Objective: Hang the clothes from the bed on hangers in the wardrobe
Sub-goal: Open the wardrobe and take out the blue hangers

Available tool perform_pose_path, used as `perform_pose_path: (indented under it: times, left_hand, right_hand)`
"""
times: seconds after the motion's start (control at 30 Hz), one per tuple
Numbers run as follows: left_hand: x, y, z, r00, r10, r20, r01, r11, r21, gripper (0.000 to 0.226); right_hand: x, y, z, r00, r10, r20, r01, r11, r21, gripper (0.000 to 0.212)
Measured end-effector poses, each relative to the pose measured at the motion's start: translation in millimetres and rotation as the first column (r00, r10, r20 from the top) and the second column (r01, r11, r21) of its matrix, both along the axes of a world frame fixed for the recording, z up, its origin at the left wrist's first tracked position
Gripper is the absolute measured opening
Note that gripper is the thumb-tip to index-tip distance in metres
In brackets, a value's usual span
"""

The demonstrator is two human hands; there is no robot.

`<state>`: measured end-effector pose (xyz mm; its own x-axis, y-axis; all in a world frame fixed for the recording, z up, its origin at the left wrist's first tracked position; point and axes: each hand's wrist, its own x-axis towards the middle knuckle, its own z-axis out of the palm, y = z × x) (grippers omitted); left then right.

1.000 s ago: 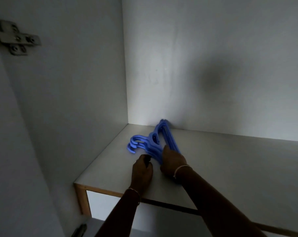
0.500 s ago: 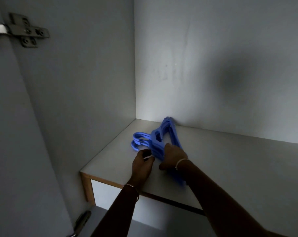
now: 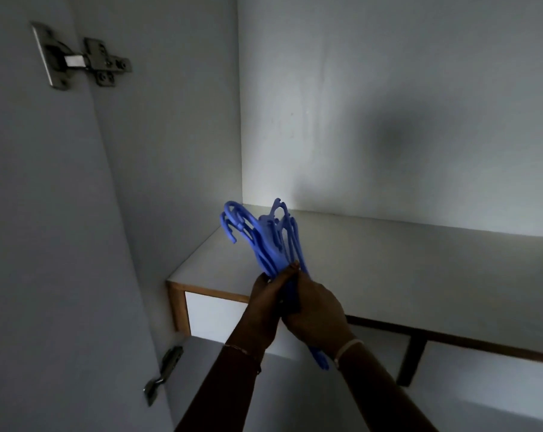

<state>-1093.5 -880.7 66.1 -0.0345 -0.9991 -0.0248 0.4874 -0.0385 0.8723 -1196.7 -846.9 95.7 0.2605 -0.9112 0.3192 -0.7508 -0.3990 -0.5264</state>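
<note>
Blue plastic hangers (image 3: 266,244) — bunched, hooks leftward, gripped by left hand (image 3: 264,296) and right hand (image 3: 316,316)

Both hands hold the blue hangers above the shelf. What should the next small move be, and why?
Probably draw the blue hangers back out of the wardrobe: left hand and right hand both grip the bundle, it looks clear of the shelf, and no clothes are in view here.

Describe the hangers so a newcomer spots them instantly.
Inside the wardrobe, look above the left end of the white shelf. The left hand and right hand grip a bundle of hangers. It's the only blue thing here, hooks curling left.
</note>
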Motion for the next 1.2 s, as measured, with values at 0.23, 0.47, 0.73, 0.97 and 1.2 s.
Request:
perform_pose_path:
  times: [0.23, 0.47, 0.73, 0.97, 1.2]
  left_hand:
    - [8.7, 86.3, 15.6, 0.975, 0.212, 0.063, -0.214, 0.977, 0.016, 0.038]
    - [20.3, 211.2, 7.2, 0.9, 0.404, 0.162, -0.408, 0.913, -0.008, 0.024]
    - [18.4, 384.3, -21.3, 0.748, 0.632, 0.203, -0.629, 0.772, -0.087, 0.02]
    - [15.5, 522.9, -37.4, 0.584, 0.763, 0.279, -0.799, 0.601, 0.027, 0.015]
    - [21.7, 654.5, -30.9, 0.428, 0.881, 0.199, -0.903, 0.411, 0.126, 0.024]
  right_hand:
    - [30.5, 108.3, -33.8, 0.997, -0.07, 0.031, 0.073, 0.993, -0.088, 0.067]
    - [38.2, 222.0, -48.2, 0.993, 0.098, 0.071, -0.093, 0.993, -0.071, 0.076]
    - [0.1, 350.4, -81.4, 0.891, 0.396, 0.223, -0.342, 0.908, -0.244, 0.055]
    - [4.2, 422.0, -95.3, 0.795, 0.333, 0.507, -0.486, 0.851, 0.202, 0.052]
    - [63.7, 508.1, -94.0, 0.71, 0.104, 0.696, -0.7, 0.205, 0.684, 0.042]
